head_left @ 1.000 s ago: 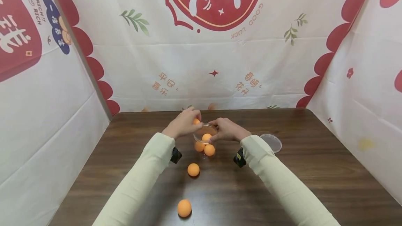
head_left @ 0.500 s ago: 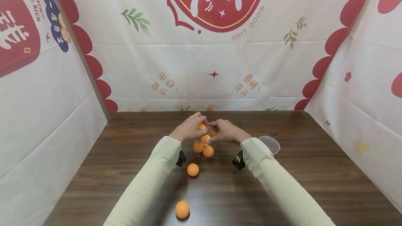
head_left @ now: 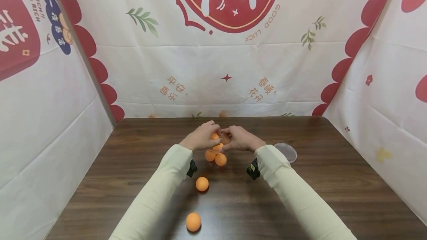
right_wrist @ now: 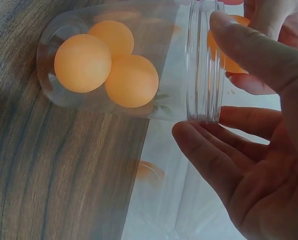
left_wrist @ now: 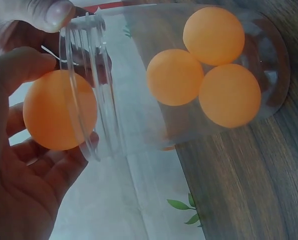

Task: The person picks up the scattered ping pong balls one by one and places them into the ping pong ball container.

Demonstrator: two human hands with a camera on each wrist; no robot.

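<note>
In the head view my left hand [head_left: 202, 136] is at the mouth of a clear plastic jar [right_wrist: 204, 75]. It pinches an orange ping-pong ball [left_wrist: 54, 112] between thumb and fingers, right against the threaded rim in the left wrist view. My right hand [head_left: 242, 139] grips that rim from the other side, thumb on one edge and fingers on the opposite edge. The jar stands upright on the table. Three more orange balls [right_wrist: 83, 63] lie inside, near its bottom. Both hands partly hide the jar's mouth in the head view.
Two loose orange balls lie on the brown wooden table [head_left: 126, 180]: a farther ball [head_left: 202, 184] in front of the jar and a nearer ball [head_left: 193, 222]. A clear round lid [head_left: 287, 153] lies right of my right hand. Printed cloth [head_left: 150, 62] walls the table.
My left hand has moved right and brought its ball to the jar's mouth. The farther loose ball has shifted slightly toward me. My right hand keeps its grip on the rim.
</note>
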